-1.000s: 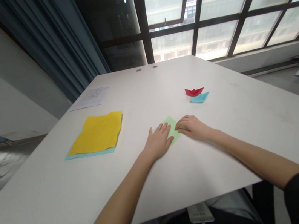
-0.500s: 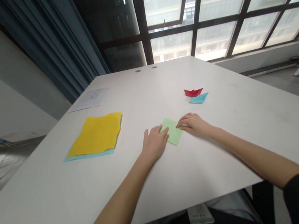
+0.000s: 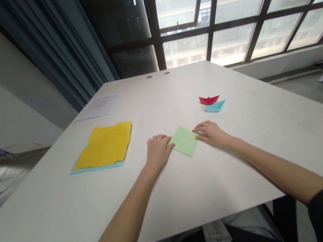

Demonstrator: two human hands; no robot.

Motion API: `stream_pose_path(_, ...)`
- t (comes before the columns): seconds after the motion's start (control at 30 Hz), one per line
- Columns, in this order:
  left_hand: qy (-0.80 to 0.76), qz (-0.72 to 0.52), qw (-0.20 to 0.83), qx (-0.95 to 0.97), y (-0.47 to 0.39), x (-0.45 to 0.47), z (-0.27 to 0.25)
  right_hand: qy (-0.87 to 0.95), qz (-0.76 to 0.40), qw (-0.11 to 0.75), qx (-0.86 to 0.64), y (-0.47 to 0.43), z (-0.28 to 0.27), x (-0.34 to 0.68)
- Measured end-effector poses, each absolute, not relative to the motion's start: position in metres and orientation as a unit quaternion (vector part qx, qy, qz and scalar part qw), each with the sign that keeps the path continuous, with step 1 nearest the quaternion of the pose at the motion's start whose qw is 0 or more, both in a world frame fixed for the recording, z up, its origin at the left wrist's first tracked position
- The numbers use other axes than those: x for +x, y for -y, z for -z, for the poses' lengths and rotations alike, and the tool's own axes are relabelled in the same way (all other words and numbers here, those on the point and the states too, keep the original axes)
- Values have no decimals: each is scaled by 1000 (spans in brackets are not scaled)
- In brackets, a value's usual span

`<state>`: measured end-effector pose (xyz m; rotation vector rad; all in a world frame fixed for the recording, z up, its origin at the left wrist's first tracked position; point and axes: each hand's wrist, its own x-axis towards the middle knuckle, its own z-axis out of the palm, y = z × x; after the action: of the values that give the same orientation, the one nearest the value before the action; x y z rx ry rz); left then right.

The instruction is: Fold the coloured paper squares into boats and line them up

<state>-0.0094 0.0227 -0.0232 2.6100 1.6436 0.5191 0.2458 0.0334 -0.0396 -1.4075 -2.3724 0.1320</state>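
A light green square of folded paper (image 3: 185, 141) lies flat on the white table, turned so that a corner points toward me. At its left corner is my left hand (image 3: 158, 149), thumb and fingers closed around the tip. My right hand (image 3: 211, 133) pinches the opposite corner between thumb and fingertips. Both corners are partly covered by the fingers. Just beyond my right hand sit a red paper boat (image 3: 209, 100) and a light blue paper boat (image 3: 215, 106), close together.
To the left lies a stack of yellow paper (image 3: 105, 145) with light blue sheets showing beneath. A printed sheet (image 3: 97, 107) rests farther back at the table's left edge. The white table (image 3: 174, 197) reaches toward the windows. A blue curtain (image 3: 55, 43) hangs at the left.
My left hand has slid left, off the green paper's face to its left corner, uncovering more of the paper. My right hand has shifted slightly right and stays at the right corner.
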Motion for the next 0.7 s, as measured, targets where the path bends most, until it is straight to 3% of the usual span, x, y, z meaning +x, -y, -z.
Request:
stream_pose_path(0.4,-520,-203,35,829,-24,-11,25,832,-62,244,-494,-31,34,244)
stream_pose_path(0.7,-483,-192,30,854,-21,-10,24,868,-65,219,-441,-30,36,245)
